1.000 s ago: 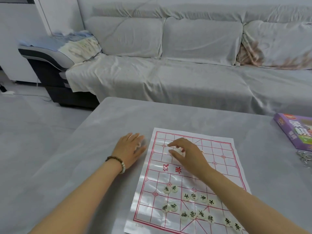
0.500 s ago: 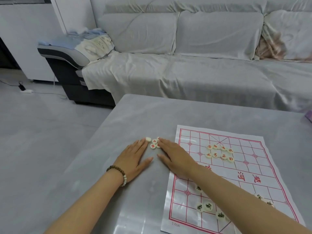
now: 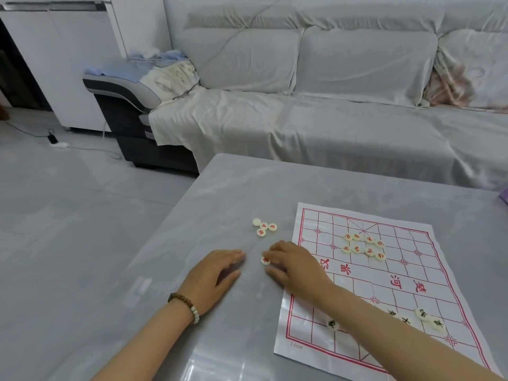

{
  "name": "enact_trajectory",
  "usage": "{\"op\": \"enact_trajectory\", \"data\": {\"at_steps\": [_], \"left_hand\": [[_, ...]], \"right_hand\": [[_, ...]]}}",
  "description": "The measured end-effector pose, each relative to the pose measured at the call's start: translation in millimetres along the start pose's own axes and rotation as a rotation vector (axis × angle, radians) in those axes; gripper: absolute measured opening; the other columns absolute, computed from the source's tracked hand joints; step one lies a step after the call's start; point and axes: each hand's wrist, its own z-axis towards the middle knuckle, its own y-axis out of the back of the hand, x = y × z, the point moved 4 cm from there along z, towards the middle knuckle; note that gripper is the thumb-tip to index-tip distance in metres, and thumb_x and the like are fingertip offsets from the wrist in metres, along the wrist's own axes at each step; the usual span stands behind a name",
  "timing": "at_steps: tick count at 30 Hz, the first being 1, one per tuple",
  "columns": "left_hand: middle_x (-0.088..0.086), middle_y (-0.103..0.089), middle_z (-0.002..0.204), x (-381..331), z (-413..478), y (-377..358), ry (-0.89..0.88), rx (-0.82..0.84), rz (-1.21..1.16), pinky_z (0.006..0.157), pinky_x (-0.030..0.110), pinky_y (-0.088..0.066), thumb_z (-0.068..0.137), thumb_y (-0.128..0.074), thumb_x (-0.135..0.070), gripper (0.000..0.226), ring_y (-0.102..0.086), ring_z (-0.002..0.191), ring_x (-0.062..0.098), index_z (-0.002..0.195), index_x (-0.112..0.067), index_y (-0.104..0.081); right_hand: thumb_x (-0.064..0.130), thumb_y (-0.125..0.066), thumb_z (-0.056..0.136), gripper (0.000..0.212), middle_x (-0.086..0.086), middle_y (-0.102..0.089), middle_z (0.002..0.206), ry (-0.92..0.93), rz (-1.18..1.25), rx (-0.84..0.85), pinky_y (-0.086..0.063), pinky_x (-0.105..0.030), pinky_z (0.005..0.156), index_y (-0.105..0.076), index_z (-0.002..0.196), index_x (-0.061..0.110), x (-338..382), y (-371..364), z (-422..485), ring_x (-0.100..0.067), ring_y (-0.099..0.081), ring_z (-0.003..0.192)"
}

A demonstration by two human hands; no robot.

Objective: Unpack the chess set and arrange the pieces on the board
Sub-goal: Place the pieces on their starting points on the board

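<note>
White board [image 3: 365, 281] with red grid, cream pieces [image 3: 362, 247], grey table [image 3: 220, 193]

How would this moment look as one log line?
right hand: pinching red piece off-board | left hand: flat on table | paper board: partly filled

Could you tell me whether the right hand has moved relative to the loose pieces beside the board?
Yes: the right hand has drawn back toward the person, away from the loose pieces.

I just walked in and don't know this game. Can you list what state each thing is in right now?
Paper board: unfolded, flat on the table.
Red pieces on the board: clustered, not yet placed.
Four pieces off the board: loose on the table, one blank side up.
Black pieces: scattered at the near edge.
Right hand: pinching one red piece.
Left hand: flat, empty.
</note>
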Motion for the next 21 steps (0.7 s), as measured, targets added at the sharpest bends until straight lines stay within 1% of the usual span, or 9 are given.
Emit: {"op": "enact_trajectory", "data": {"at_steps": [1,2,3,6,9,12,16,18,21], "left_hand": [[-0.020,-0.046,0.128,1,-2,2,0.018,-0.028,-0.037,0.102,0.018,-0.037,0.088,-0.051,-0.049,0.045,-0.042,0.117,-0.002,0.129,-0.032,-0.050],[-0.020,-0.048,0.125,3,-2,3,0.040,-0.064,-0.060,0.100,0.018,-0.037,0.086,-0.060,-0.040,0.042,-0.043,0.115,-0.002,0.127,-0.032,-0.052],[-0.020,-0.050,0.122,6,-2,5,0.060,-0.112,-0.076,0.097,0.019,-0.039,0.083,-0.065,-0.038,0.044,-0.045,0.112,0.000,0.124,-0.032,-0.053],[-0.019,-0.057,0.101,16,2,9,0.144,-0.223,-0.092,0.084,0.019,-0.039,0.071,-0.069,-0.053,0.041,-0.047,0.095,0.001,0.108,-0.036,-0.062],[-0.017,-0.058,0.083,20,6,10,0.190,-0.253,-0.172,0.076,0.017,-0.037,0.072,-0.075,-0.042,0.018,-0.048,0.086,0.002,0.088,-0.039,-0.067],[-0.016,-0.060,0.078,20,9,10,0.180,-0.253,-0.205,0.073,0.017,-0.040,0.072,-0.076,-0.039,0.013,-0.050,0.082,0.002,0.083,-0.038,-0.070],[-0.016,-0.059,0.079,22,8,9,0.207,-0.257,-0.204,0.075,0.020,-0.042,0.072,-0.073,-0.045,0.012,-0.050,0.083,0.001,0.082,-0.040,-0.069],[-0.017,-0.058,0.079,21,8,9,0.209,-0.263,-0.201,0.077,0.021,-0.042,0.072,-0.072,-0.047,0.013,-0.050,0.084,0.001,0.082,-0.040,-0.069],[-0.017,-0.058,0.079,20,8,10,0.206,-0.259,-0.191,0.079,0.023,-0.043,0.071,-0.071,-0.050,0.014,-0.050,0.084,0.001,0.082,-0.041,-0.068]], "right_hand": [[0.034,-0.050,0.094,0.037,0.004,-0.053,0.128,-0.023,0.047,-0.018,-0.036,-0.025,0.098,-0.056,0.128,0.022,1,2,4,-0.014,-0.049,0.116],[0.034,-0.054,0.092,0.036,0.003,-0.055,0.126,-0.059,0.099,-0.049,-0.037,-0.028,0.098,-0.057,0.126,0.021,1,4,9,-0.015,-0.049,0.115],[0.034,-0.057,0.090,0.036,0.003,-0.056,0.125,-0.097,0.148,-0.095,-0.037,-0.030,0.099,-0.059,0.124,0.021,0,7,15,-0.016,-0.050,0.115],[0.035,-0.062,0.087,0.036,-0.001,-0.058,0.119,-0.206,0.181,-0.190,-0.038,-0.030,0.096,-0.062,0.119,0.020,-2,14,43,-0.019,-0.051,0.112],[0.039,-0.060,0.087,0.036,-0.002,-0.057,0.123,-0.291,0.093,-0.140,-0.037,-0.034,0.096,-0.062,0.119,0.021,-6,8,73,-0.021,-0.048,0.115],[0.034,-0.059,0.088,0.031,-0.003,-0.059,0.120,-0.324,0.065,-0.128,-0.035,-0.033,0.096,-0.065,0.115,0.021,-9,-1,90,-0.022,-0.051,0.113],[0.029,-0.059,0.088,0.020,0.000,-0.064,0.102,-0.260,0.049,-0.158,-0.032,-0.027,0.088,-0.070,0.104,0.025,0,-7,94,-0.019,-0.055,0.100],[0.032,-0.058,0.088,0.019,0.001,-0.064,0.100,-0.185,0.042,-0.144,-0.028,-0.025,0.088,-0.069,0.103,0.025,7,-11,89,-0.017,-0.052,0.100],[0.032,-0.055,0.090,0.020,0.002,-0.064,0.101,-0.050,0.018,-0.135,-0.022,-0.024,0.095,-0.069,0.101,0.024,14,-16,78,-0.016,-0.048,0.105]]}}
